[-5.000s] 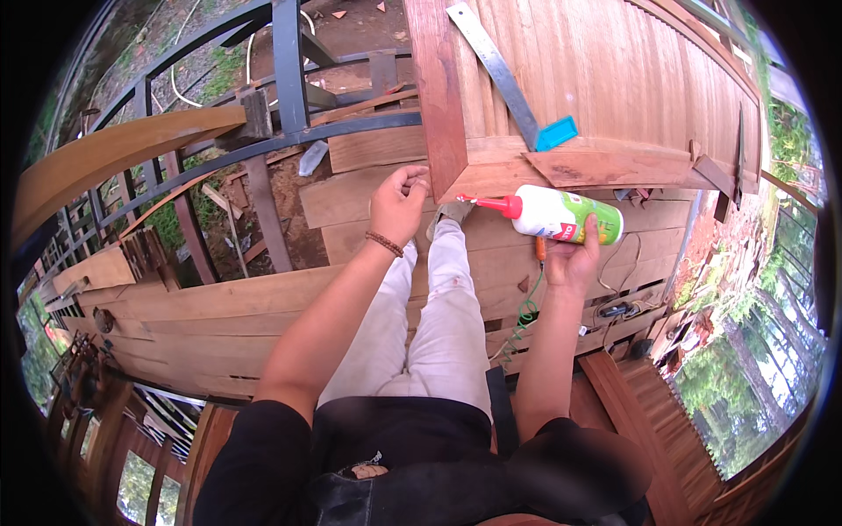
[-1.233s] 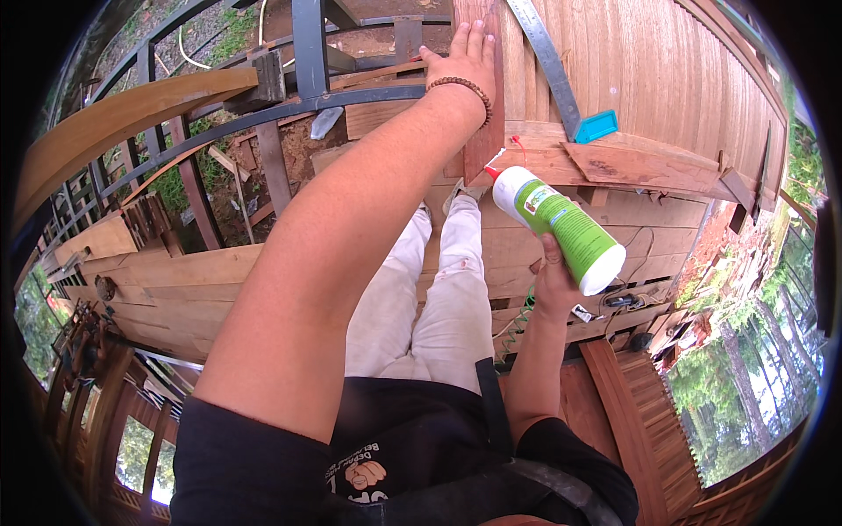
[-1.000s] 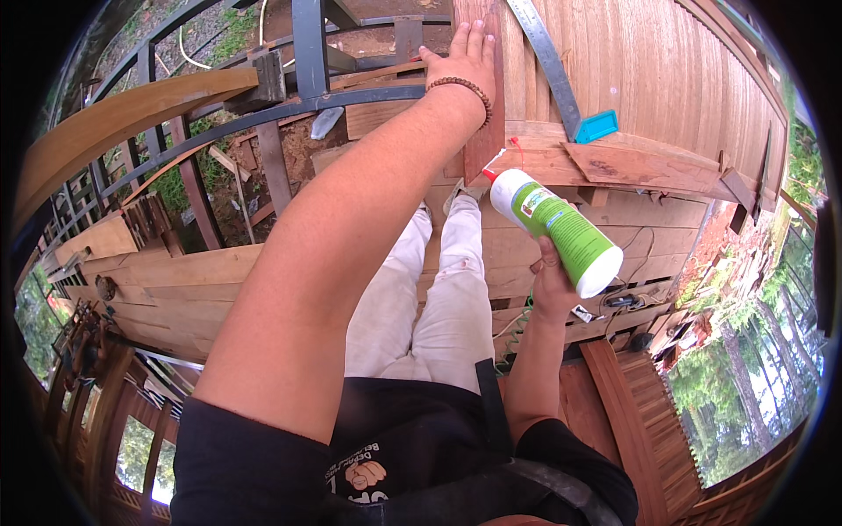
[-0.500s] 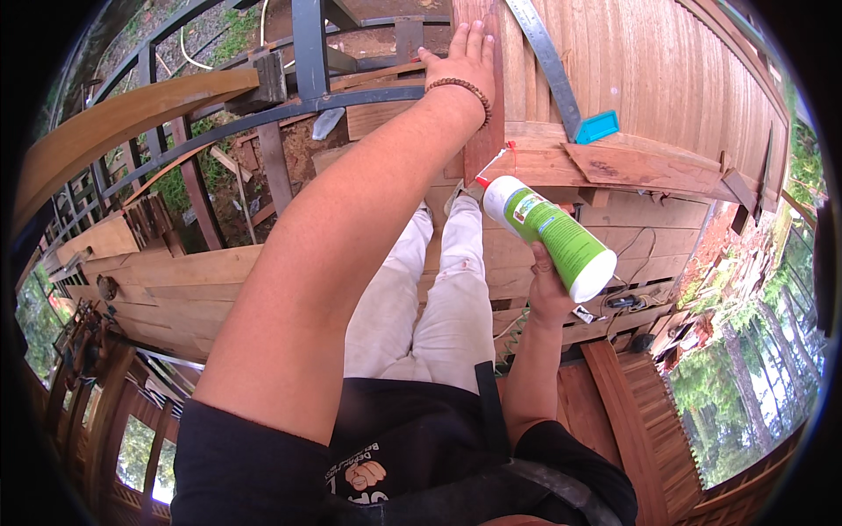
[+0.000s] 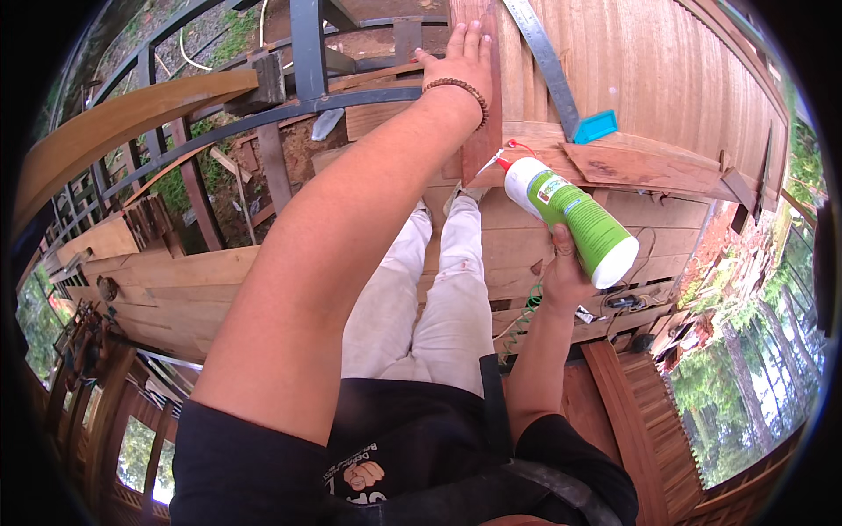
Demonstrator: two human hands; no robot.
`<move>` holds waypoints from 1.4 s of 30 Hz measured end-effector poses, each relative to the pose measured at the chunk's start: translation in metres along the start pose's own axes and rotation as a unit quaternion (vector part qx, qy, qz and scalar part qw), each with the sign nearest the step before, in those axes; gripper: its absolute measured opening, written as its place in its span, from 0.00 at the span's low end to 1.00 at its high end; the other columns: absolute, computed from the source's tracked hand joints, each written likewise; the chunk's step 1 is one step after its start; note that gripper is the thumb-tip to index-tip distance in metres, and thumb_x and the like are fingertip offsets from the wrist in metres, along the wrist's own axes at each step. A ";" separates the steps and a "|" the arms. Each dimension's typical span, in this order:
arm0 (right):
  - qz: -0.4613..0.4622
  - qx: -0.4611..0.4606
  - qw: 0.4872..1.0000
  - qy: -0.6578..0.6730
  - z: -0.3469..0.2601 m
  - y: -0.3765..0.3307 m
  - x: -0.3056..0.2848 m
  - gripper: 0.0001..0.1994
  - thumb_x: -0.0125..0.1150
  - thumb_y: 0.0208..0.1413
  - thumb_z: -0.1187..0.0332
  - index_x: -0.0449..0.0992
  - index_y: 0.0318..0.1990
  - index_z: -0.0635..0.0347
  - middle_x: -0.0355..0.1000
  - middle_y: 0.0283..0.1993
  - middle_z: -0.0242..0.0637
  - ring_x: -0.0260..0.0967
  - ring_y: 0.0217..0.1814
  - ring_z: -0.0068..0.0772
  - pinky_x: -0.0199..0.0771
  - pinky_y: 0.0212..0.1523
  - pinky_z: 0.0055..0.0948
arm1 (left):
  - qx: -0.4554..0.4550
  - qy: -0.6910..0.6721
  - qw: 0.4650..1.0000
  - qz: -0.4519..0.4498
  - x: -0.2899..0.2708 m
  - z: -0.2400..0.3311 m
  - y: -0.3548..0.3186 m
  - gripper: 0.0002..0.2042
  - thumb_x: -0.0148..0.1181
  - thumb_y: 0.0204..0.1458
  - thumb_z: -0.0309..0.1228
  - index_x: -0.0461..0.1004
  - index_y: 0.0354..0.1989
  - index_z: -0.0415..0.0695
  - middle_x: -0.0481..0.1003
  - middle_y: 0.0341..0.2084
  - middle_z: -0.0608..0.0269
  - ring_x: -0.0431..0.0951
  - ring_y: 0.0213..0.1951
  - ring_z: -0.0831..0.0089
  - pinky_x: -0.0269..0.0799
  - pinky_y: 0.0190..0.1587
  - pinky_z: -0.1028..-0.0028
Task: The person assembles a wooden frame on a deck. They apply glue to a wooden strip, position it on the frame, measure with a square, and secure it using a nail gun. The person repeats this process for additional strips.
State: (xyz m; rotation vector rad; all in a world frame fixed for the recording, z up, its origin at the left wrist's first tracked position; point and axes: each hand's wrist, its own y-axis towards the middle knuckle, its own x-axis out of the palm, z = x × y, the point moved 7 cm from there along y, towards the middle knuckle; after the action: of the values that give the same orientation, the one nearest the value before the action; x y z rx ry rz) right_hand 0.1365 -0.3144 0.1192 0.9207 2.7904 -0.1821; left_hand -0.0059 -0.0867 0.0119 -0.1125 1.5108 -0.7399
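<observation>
Loose parts and an easy-to-slip bottle near the corner joint

In the head view, the left hand (image 5: 460,74) lies flat on a smooth reddish-brown wooden board (image 5: 478,145), fingers stretched out together and thumb spread, gripping nothing. The right hand (image 5: 566,272) is wrapped round the lower part of a white-and-green plastic squeeze bottle (image 5: 570,219), thumb on the near side, the other fingers mostly hidden. The bottle slants, base toward the person, its red pointed nozzle (image 5: 506,162) just over the slanting corner joint. A whitish line runs from the nozzle's tip toward the board; it is too fine here to tell whether that is fluid or part of the tip.

Too hard a squeeze could flood the joint and smear the wood. The one-handed grip sits low, so the nozzle end could swing off line if the wrist turns. A small red cap (image 5: 514,144) beside the nozzle could drag through anything wet.

If the left palm pushed sideways, the board might shift and open the joint. A steel-bladed square with a teal handle (image 5: 596,127) rests on the pale slatted wooden panel (image 5: 649,79), near enough that a knock could slide it. The loose-looking reddish wooden strip (image 5: 631,167) beside it might tip off the edge if bumped.
</observation>
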 end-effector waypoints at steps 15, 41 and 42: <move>-0.017 0.059 0.997 -0.035 0.002 -0.012 0.002 0.27 0.68 0.49 0.80 0.64 0.57 0.68 0.70 0.55 0.45 0.70 0.55 0.40 0.71 0.57 0.40 | -0.003 -0.005 1.000 0.027 0.007 -0.001 -0.001 0.62 0.80 0.30 0.41 0.40 0.72 0.46 0.35 0.74 0.61 0.37 0.74 0.64 0.57 0.62 0.40; -0.053 -0.167 0.952 0.249 -0.102 0.316 0.085 0.22 0.64 0.53 0.80 0.67 0.56 0.61 0.71 0.53 0.38 0.71 0.54 0.34 0.75 0.54 0.38 | -0.399 -0.419 0.799 0.165 -0.009 -0.041 0.052 0.30 0.45 0.58 0.57 0.62 0.51 0.39 0.74 0.45 0.37 0.75 0.45 0.39 0.69 0.48 0.49; -0.087 -0.144 0.959 0.228 -0.101 0.338 0.111 0.22 0.65 0.52 0.80 0.68 0.55 0.62 0.72 0.52 0.37 0.71 0.53 0.33 0.75 0.54 0.36 | -0.405 -0.413 0.800 0.157 -0.012 -0.042 0.054 0.29 0.45 0.58 0.57 0.62 0.51 0.39 0.73 0.45 0.37 0.75 0.45 0.39 0.69 0.48 0.49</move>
State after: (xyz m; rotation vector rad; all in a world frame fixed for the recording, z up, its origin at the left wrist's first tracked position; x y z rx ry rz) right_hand 0.2364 0.0372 0.1740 0.7165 3.1926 0.4624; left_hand -0.0233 -0.0232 -0.0090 -0.7179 0.8474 0.2832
